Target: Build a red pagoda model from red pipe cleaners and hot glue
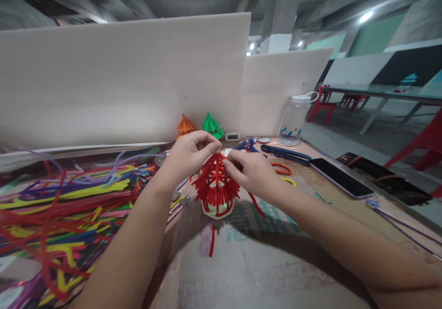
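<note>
A red pipe-cleaner pavilion (216, 187) stands on a pale round base in the middle of the table. My left hand (188, 154) pinches its top from the left, fingers closed on the red wire. My right hand (250, 171) pinches the same top from the right, fingers closed too. A loose red pipe-cleaner piece (212, 241) lies on the table just in front of the model.
A big heap of coloured pipe cleaners (65, 207) covers the left side. Small orange (185, 125) and green (212, 124) pavilions stand by the white partition (120, 78). A water bottle (294, 119), blue pliers (286, 153), orange scissors handles and a phone (340, 177) lie to the right.
</note>
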Demonstrator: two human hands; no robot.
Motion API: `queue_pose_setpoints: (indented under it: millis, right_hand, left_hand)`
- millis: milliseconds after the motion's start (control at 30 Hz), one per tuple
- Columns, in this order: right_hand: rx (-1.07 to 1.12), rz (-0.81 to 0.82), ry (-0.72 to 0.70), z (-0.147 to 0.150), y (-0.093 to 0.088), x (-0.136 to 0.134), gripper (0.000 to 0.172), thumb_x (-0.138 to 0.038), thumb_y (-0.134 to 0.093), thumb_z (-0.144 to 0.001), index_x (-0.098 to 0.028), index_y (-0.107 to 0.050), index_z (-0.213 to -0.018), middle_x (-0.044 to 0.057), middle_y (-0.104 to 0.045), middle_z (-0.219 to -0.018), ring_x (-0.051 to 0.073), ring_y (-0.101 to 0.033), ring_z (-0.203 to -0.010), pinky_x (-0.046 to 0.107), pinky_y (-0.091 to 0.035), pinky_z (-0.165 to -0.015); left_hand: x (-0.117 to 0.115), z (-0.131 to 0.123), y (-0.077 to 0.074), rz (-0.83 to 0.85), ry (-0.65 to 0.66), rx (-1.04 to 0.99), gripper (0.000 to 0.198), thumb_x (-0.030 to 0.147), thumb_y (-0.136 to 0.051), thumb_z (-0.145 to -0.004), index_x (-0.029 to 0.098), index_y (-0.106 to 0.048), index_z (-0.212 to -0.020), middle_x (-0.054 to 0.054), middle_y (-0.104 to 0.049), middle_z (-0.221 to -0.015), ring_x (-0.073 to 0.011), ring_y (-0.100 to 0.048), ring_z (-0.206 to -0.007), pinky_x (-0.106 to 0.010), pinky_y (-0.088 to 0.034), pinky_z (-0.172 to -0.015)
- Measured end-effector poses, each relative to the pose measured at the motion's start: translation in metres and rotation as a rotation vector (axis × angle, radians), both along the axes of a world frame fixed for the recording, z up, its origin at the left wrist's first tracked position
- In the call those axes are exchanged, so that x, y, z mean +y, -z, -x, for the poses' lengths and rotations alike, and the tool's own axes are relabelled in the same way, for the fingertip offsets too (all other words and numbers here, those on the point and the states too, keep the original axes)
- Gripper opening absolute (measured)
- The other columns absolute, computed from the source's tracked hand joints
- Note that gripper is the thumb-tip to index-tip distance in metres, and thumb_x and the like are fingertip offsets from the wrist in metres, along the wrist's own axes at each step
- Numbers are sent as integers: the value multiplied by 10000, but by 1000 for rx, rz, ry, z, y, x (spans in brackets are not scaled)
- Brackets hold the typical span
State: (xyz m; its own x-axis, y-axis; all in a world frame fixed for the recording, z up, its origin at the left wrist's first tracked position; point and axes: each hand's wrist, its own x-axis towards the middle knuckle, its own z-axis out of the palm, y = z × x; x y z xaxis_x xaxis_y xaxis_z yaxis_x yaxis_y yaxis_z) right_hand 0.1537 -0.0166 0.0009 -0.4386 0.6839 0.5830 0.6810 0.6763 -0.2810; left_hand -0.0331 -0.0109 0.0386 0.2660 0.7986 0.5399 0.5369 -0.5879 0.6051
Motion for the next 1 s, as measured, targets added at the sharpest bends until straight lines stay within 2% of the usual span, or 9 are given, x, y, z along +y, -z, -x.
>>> queue_pose_setpoints:
  millis: [133,267,400,500,600,700,833,933,1000]
  right_hand:
    - [-32,34,37,-2,-5,-2,300,-317,-499,-982,-175,-596,-735,-12,-539,-607,114,-428,-574,277,-216,-589]
    - [-76,107,3,-14,-19,-3,390,-396,-457,-1004,-175,-633,-734,12,-606,-656,120,-445,-589,286,-224,-580]
    - [-137,354,-85,-29,-33,0,492,-486,-471,-979,-177,-583,-613,-9,-553,-537,102,-435,-486,285,-220,-517]
    - [-179,565,-201,-31,-34,3,493,-460,-522,-949,-181,-548,-543,-20,-532,-476,89,-421,-428,272,-247,-478]
    - [-123,709,-312,-27,-23,6,398,-422,-552,-932,-180,-592,-619,-25,-566,-501,87,-455,-443,242,-298,-470]
    - [23,912,-360,-25,-4,8,406,-488,-549,-929,-183,-574,-662,-38,-534,-492,86,-450,-428,226,-315,-440]
    - [300,1096,-440,-25,20,5,401,-568,-578,-903,-173,-626,-851,-70,-503,-470,72,-393,-388,213,-253,-397]
    - [448,1170,-488,-20,30,-1,431,-573,-603,-886,-161,-648,-1001,-86,-493,-448,71,-361,-375,214,-211,-384]
    - [501,1215,-487,-16,33,-4,436,-567,-601,-887,-159,-658,-1028,-94,-473,-432,68,-320,-361,218,-170,-376]
  left_hand:
    - [0,1,1,-12,-3,-3,231,370,-622,-889,163,-708,-836,-28,-709,-788,-161,-616,-727,-263,-451,-664]
    - [3,2,2,-23,-18,-3,239,379,-614,-897,166,-708,-839,-34,-711,-788,-164,-617,-727,-259,-458,-651]
    - [6,4,4,-18,-21,-2,247,395,-619,-896,171,-707,-838,-34,-712,-790,-163,-627,-725,-259,-471,-651]
    - [7,5,4,-22,-24,1,252,399,-620,-895,169,-705,-834,-34,-710,-784,-161,-623,-716,-259,-471,-646]
    - [6,6,4,-17,-24,-14,249,392,-616,-897,167,-702,-836,-29,-708,-779,-158,-622,-719,-254,-469,-650]
    - [6,6,4,-13,-18,-21,244,383,-614,-898,163,-698,-834,-26,-710,-786,-154,-619,-731,-251,-466,-665]
    - [6,6,4,-13,-23,-4,259,390,-604,-907,157,-706,-861,-32,-712,-810,-157,-616,-744,-254,-462,-673]
    - [6,6,4,-13,-27,6,278,410,-600,-909,157,-706,-863,-32,-710,-809,-157,-610,-739,-252,-458,-668]
    - [6,6,3,-17,-28,10,281,414,-604,-906,157,-702,-848,-31,-707,-799,-157,-608,-736,-252,-457,-668]
